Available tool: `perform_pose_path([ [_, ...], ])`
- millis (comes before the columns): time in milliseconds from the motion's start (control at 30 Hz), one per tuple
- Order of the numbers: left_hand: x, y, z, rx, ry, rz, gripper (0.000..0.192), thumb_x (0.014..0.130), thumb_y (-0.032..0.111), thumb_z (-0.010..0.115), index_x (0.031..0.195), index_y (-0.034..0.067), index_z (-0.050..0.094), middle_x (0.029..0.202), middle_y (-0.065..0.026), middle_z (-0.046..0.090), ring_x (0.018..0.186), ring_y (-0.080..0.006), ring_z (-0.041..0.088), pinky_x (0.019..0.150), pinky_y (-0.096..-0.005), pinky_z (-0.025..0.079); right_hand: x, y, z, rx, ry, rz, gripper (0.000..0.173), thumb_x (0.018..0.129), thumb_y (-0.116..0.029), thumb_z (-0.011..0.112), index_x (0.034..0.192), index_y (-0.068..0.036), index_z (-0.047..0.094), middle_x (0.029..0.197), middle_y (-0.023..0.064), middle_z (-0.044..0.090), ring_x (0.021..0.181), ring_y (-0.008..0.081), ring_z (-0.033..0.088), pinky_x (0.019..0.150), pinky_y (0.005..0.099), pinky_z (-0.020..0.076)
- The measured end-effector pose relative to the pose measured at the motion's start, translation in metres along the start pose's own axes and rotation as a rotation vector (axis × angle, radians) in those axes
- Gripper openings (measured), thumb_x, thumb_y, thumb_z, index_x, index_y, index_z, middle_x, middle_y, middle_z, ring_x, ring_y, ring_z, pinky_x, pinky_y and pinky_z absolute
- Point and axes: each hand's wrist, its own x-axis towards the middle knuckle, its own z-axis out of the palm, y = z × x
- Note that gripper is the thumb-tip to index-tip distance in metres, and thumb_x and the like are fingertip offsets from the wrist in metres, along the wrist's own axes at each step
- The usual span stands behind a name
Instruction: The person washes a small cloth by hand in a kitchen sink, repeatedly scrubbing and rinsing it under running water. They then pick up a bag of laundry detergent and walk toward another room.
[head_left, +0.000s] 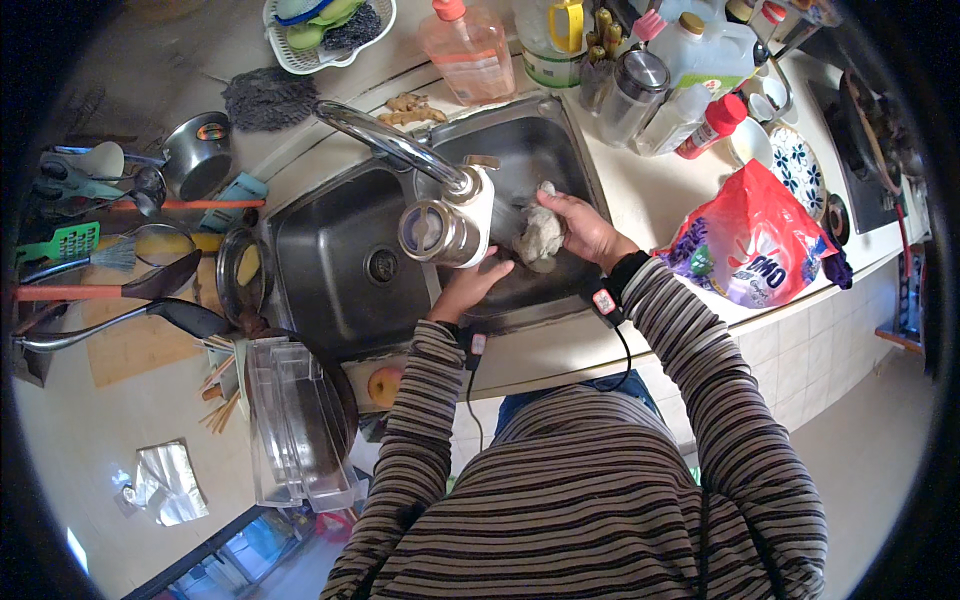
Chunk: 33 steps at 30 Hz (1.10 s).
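In the right basin of a stainless steel double sink, my right hand grips a wet, greyish-white cloth, bunched up. My left hand is at the basin's near left side, thumb spread away from the fingers. Some of its fingers are hidden behind the faucet filter, and nothing shows in its grasp. Above the sink arches a chrome faucet that carries this filter. A blurred stream of water runs down beside the cloth.
On the right counter lies a red and purple detergent bag; bottles and a glass jar stand behind it. Left of the sink are ladles, a steel pot and a clear plastic container. An apple sits by the front edge.
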Motion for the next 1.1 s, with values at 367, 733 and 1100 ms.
perform_pose_path([
  [367, 0.016, 0.016, -0.001, -1.172, 0.226, 0.326, 0.023, 0.093, 0.014, 0.048, 0.114, 0.005, 0.052, 0.107, -0.0032, 0.056, 0.097, -0.0172, 0.054, 0.086, -0.0306, 0.043, -0.012, -0.022, 0.030, -0.248, -0.169, -0.084, 0.027, 0.088, -0.020, 0.061, 0.110, -0.005, 0.057, 0.103, 0.0025, 0.063, 0.095, 0.0119, 0.059, 0.087, 0.0263, 0.0449],
  [733, -0.038, 0.042, -0.103, -0.722, 0.511, 0.366, 0.030, 0.092, 0.019, 0.054, 0.112, -0.003, 0.057, 0.106, -0.0092, 0.062, 0.096, -0.0157, 0.060, 0.086, -0.0288, 0.047, -0.009, -0.087, 0.035, -0.741, -0.032, -0.458, 0.020, 0.089, -0.026, 0.060, 0.098, -0.008, 0.060, 0.092, -0.0061, 0.059, 0.082, 0.0045, 0.050, 0.071, 0.0248, 0.0436],
  [1100, -0.042, -0.020, -0.054, -0.082, 0.234, -0.119, 0.033, 0.089, 0.028, 0.056, 0.105, 0.000, 0.063, 0.087, -0.0042, 0.064, 0.075, -0.0108, 0.058, 0.063, -0.0270, 0.048, -0.020, -0.010, -0.048, -1.511, 0.168, -0.001, 0.027, 0.081, -0.025, 0.056, 0.075, -0.001, 0.067, 0.062, 0.0154, 0.063, 0.061, 0.0264, 0.065, 0.062, 0.0388, 0.0520],
])
